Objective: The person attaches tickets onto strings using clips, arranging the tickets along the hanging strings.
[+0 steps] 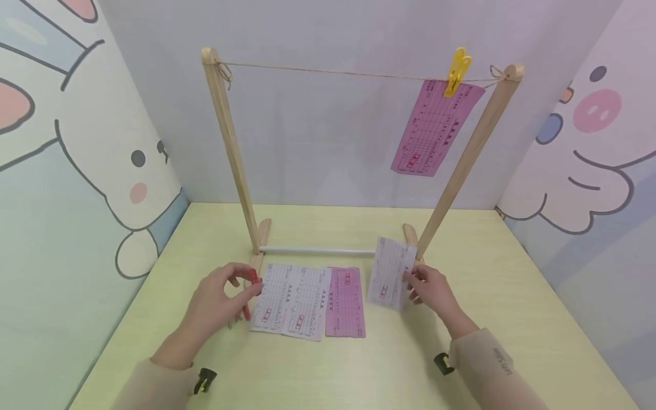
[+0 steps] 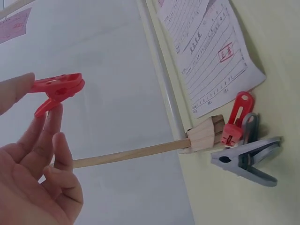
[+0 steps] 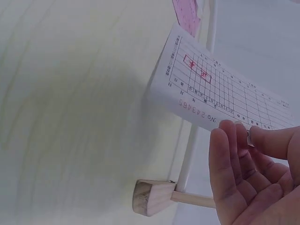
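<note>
Between thumb and fingertips my left hand (image 1: 217, 299) pinches a red clothespin (image 2: 58, 88), held above the table's left side. My right hand (image 1: 433, 290) pinches the edge of a white printed form (image 1: 392, 273) with a red stamp, raised near the right post. In the right wrist view the form (image 3: 211, 84) shows a printed grid and a red number. On the table by my left hand lie white forms (image 1: 292, 299), with a pink form (image 1: 347, 302) beside them. Another red clothespin (image 2: 238, 119) and grey clothespins (image 2: 248, 159) lie below the left hand.
A wooden frame with a left post (image 1: 230, 148), a right post (image 1: 468, 159) and a string (image 1: 328, 70) stands at the back. A yellow clothespin (image 1: 456, 74) holds a pink form (image 1: 435, 131) on the string. A white rod (image 1: 318, 250) joins the posts low down.
</note>
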Demonstrator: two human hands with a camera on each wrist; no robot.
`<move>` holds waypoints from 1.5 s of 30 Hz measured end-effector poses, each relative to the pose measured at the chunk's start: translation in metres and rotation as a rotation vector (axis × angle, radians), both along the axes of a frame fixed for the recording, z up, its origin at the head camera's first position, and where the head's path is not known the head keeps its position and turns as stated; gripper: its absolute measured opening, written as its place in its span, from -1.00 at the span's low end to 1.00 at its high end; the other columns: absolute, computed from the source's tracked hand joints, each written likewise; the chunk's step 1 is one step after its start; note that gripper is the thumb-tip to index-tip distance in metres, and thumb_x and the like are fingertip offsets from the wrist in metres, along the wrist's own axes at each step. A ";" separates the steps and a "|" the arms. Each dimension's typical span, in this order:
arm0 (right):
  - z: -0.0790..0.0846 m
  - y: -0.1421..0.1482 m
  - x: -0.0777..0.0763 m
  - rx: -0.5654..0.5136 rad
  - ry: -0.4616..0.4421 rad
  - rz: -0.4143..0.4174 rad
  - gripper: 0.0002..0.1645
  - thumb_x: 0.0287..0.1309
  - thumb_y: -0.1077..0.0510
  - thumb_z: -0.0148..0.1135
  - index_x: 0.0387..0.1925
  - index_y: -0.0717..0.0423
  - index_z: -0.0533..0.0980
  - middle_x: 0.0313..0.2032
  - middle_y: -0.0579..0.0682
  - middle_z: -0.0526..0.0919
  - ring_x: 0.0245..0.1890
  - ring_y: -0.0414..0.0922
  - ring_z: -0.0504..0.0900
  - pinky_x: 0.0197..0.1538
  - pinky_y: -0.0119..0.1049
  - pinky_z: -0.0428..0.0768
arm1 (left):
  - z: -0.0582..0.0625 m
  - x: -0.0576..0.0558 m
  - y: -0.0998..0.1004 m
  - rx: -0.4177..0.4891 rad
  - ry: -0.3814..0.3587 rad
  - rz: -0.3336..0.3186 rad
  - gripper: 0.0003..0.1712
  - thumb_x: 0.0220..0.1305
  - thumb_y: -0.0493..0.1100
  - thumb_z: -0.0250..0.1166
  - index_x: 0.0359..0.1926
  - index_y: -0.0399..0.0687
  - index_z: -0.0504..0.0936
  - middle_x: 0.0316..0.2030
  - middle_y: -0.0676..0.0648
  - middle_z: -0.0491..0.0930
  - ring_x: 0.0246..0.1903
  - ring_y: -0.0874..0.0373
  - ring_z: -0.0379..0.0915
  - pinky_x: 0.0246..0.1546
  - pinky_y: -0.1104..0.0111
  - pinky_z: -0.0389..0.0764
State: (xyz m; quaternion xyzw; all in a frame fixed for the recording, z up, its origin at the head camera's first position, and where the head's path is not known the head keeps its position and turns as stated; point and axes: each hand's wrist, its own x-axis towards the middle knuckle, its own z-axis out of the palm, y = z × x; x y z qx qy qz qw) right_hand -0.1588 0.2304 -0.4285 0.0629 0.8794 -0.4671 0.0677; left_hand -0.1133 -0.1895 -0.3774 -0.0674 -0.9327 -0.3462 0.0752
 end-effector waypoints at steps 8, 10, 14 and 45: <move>0.026 0.000 -0.001 0.038 0.076 0.067 -0.71 0.28 0.10 0.07 -0.25 0.32 0.45 -0.41 0.16 0.57 -0.54 -0.10 0.58 -0.47 -0.23 0.60 | 0.022 -0.009 0.003 -0.019 0.084 -0.028 -0.52 0.12 0.21 0.27 -0.08 0.00 0.56 -0.22 0.05 0.61 -0.20 0.12 0.38 -0.25 0.25 0.38; 0.032 -0.001 -0.002 0.043 0.091 0.084 -0.71 0.29 0.11 0.06 -0.25 0.32 0.45 -0.39 0.18 0.58 -0.53 -0.09 0.58 -0.47 -0.23 0.60 | 0.028 -0.013 0.003 -0.014 0.124 -0.039 -0.53 0.12 0.18 0.29 -0.08 -0.01 0.57 -0.22 0.05 0.60 -0.22 0.13 0.38 -0.27 0.26 0.38; 0.044 -0.002 -0.002 0.051 0.134 0.113 -0.73 0.30 0.12 0.05 -0.25 0.32 0.45 -0.38 0.22 0.57 -0.52 -0.08 0.58 -0.46 -0.27 0.60 | 0.040 -0.020 0.004 0.019 0.209 -0.073 -0.58 0.10 0.07 0.35 -0.08 -0.04 0.58 -0.23 0.03 0.61 -0.24 0.13 0.37 -0.32 0.28 0.36; 0.121 -0.010 -0.013 0.029 0.349 0.209 -0.68 0.31 0.06 0.04 -0.21 0.29 0.46 -0.34 0.23 0.56 -0.53 -0.10 0.58 -0.47 -0.33 0.58 | 0.129 -0.047 0.036 0.194 0.392 -0.293 -0.62 0.12 -0.18 0.35 0.01 0.00 0.61 -0.24 0.04 0.61 -0.42 0.24 0.33 -0.55 0.45 0.31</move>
